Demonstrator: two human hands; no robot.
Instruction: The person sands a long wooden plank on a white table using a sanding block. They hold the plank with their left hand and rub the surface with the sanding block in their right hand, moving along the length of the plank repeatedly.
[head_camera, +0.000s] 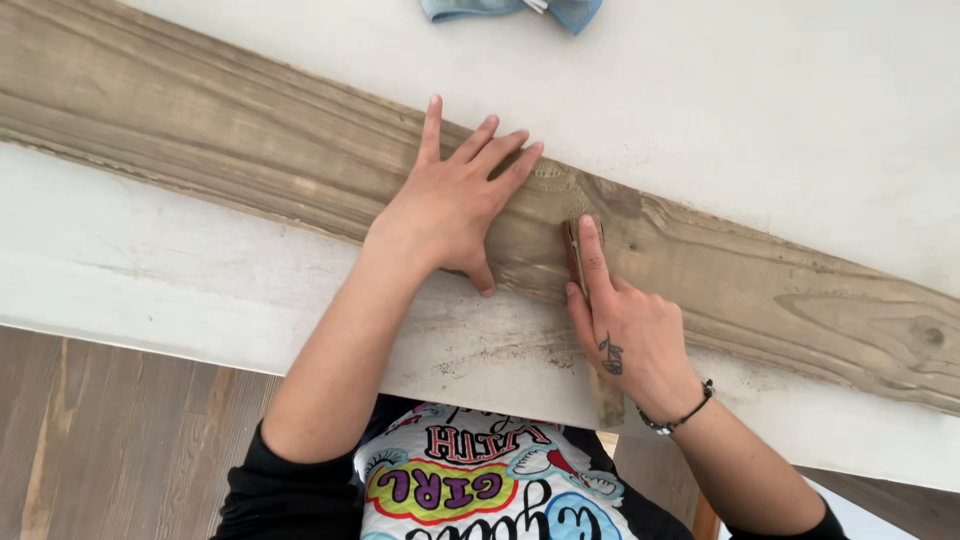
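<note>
Head view: two bare hands work on a long weathered wooden plank lying slantwise across a white table.

The left hand lies flat and open on the plank, fingers spread, gripping nothing. Just beside it, the right hand is closed around a wooden-handled brush, forefinger stretched along its back, the head pressed to the plank's surface and the handle end poking out below the wrist. A blue cloth sits at the table's far edge, well apart from both hands. Brown floorboards show beneath the near table edge.
</note>
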